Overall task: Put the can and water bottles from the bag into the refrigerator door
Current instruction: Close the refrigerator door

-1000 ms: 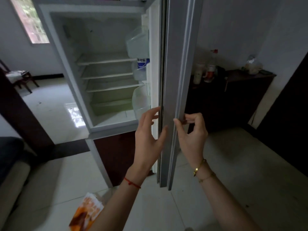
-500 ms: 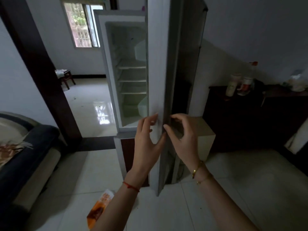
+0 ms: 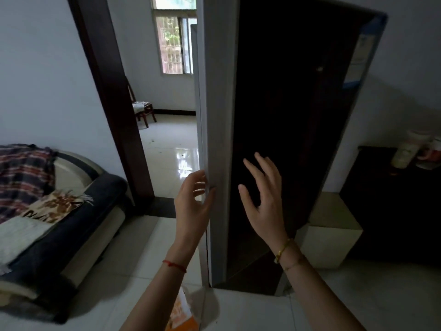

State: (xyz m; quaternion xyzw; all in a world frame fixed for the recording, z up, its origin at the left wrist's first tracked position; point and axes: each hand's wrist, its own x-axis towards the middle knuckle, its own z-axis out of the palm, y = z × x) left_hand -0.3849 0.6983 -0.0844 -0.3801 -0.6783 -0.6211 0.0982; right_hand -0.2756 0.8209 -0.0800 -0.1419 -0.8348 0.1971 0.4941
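The pale tiled floor (image 3: pixel 171 154) is gleaming glossy; the tall dark refrigerator door (image 3: pixel 286 115) is looking smooth, its grey edge matt.

Low sofa w/ dark blue cushion (image 3: pixel 78 211) at left, plaid red-and-navy blanket (image 3: pixel 21 177) + pale folded cloth (image 3: pixel 16 237) on top. Dark brown wooden doorframe (image 3: pixel 114 103) behind; barred window (image 3: pixel 171 44) & wooden chair (image 3: pixel 143 111) in next rm. Dark cabinet (image 3: pixel 393 211) at right, blurred pale containers (image 3: pixel 405 154) on it. Cream box-shaped block (image 3: pixel 331 235) on glossy white tile floor (image 3: pixel 167 151).
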